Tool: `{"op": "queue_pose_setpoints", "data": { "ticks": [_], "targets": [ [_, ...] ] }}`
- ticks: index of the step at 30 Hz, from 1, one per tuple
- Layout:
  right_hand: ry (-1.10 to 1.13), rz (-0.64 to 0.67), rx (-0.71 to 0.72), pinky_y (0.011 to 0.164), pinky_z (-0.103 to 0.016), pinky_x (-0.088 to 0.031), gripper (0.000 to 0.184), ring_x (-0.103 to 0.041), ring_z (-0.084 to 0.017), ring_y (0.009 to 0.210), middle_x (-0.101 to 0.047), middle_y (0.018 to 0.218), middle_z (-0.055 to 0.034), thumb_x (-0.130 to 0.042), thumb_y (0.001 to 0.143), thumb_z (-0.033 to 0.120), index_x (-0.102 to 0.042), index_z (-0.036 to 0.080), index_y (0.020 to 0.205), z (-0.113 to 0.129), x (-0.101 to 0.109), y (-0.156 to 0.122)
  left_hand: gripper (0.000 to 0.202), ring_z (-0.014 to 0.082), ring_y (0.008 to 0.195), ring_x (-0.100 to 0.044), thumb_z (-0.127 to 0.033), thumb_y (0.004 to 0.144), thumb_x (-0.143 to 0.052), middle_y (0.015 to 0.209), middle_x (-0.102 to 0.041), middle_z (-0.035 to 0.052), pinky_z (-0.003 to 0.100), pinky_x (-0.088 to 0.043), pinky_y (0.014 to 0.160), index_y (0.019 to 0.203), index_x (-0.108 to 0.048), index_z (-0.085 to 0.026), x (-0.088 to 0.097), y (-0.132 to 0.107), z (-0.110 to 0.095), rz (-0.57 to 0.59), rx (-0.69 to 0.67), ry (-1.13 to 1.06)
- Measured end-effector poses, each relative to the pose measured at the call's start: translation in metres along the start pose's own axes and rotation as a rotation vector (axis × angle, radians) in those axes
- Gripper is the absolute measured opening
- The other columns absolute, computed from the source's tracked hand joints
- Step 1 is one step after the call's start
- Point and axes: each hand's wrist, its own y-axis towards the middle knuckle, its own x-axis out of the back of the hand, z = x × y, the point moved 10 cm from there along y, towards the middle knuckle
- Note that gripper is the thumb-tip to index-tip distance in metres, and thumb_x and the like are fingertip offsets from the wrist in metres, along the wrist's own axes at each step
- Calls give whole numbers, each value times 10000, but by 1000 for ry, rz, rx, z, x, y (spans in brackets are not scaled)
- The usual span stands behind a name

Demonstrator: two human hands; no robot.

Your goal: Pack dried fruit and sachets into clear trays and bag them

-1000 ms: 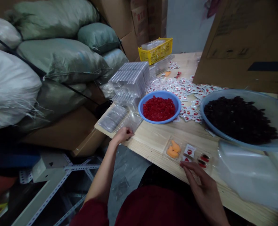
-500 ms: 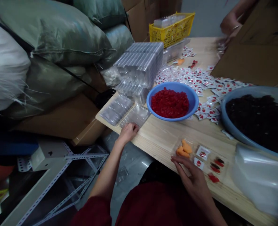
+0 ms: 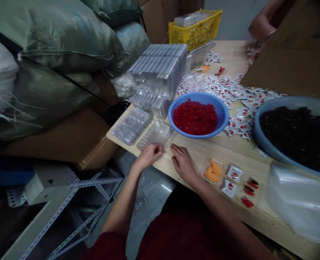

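My left hand (image 3: pixel 149 155) is closed, fingers curled, at the near edge of a clear plastic tray (image 3: pixel 157 133). What its fingertips hold, if anything, is hidden. Just right of it my right hand (image 3: pixel 183 163) hovers low over the table edge, fingers stretched out, with nothing seen in it. Farther right lies a filled clear tray: orange pieces (image 3: pixel 213 170), white sachets (image 3: pixel 234 173) and dark-and-red pieces (image 3: pixel 251 186) with a red piece (image 3: pixel 247 201). Behind my hands stands a blue bowl (image 3: pixel 199 136) of small red pieces (image 3: pixel 194 117).
Stacked clear trays (image 3: pixel 157 72) rise at the back left, near a yellow basket (image 3: pixel 194 30). Loose sachets (image 3: pixel 224 88) cover the middle. A large basin (image 3: pixel 259 139) of dark pieces and plastic bags (image 3: pixel 295 202) are right. Another person's arm (image 3: pixel 261 27) shows behind cardboard (image 3: pixel 292 54).
My right hand has moved left from the filled tray to beside my left hand. My left hand stays by the clear tray's near edge. The view has shifted slightly.
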Motion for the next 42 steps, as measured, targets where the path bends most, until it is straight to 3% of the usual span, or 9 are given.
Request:
{"op": "queue_pose_setpoints", "data": {
  "ticks": [4,8,11,14,18,24,29,42],
  "targets": [
    [-75,-5,-2,1076,-529,-408,545,-497,-298,1243,-574,1407,-98,-456,886,77,-550,206,1406,-10,-10,12,301,148,687,-555,-458,916,-521,762,-643,11,260,-365,629,891,-630,-178,-1,14,-7,5,-46,-74],
    [16,-48,-71,1081,-525,-400,517,-520,-284,1245,-602,1369,-112,-423,886,83,-581,191,1367,-17,-6,15,296,139,625,-526,-476,893,-562,704,-612,-4,264,-336,589,852,-609,-186,-5,27,-6,-23,-25,-88],
    [285,-112,-245,1033,-486,-449,436,-566,-282,1218,-624,1332,-155,-440,910,179,-612,130,1308,-37,-10,23,177,129,612,-517,-348,882,-561,681,-599,-13,266,-327,595,826,-609,-188,-4,29,-5,-78,-24,-44],
    [673,-145,-476,780,-384,-541,468,-661,-263,1050,-679,1242,-153,-500,907,320,-576,140,1333,-59,-28,28,108,117,604,-506,-268,849,-570,663,-586,-20,257,-328,586,798,-612,-183,-6,29,-1,-63,-41,-97],
    [898,-219,-646,584,-270,-461,455,-677,-207,859,-721,1132,-116,-609,823,414,-650,162,1200,-70,-39,31,223,104,617,-504,-379,866,-593,712,-611,-8,231,-354,569,811,-620,-165,-16,33,5,22,-71,-380],
    [931,-227,-635,564,-246,-405,415,-626,-159,747,-723,1081,-95,-683,739,416,-709,176,1077,-67,-39,33,415,64,434,-410,-550,811,-637,546,-519,-36,207,-301,442,710,-572,-153,-29,50,22,30,54,-638],
    [903,-202,-606,589,-257,-411,385,-618,-162,754,-721,1083,-95,-664,739,397,-718,187,1057,-65,-41,34,411,61,403,-441,-548,766,-677,567,-554,-30,198,-332,412,740,-582,-150,-33,55,26,43,92,-701],
    [910,-219,-585,586,-257,-415,382,-612,-162,752,-723,1044,-91,-634,727,335,-709,174,1066,-67,-42,33,359,63,377,-453,-491,825,-628,530,-548,-35,195,-326,403,741,-574,-146,-34,54,24,41,89,-719]
  ]
}}
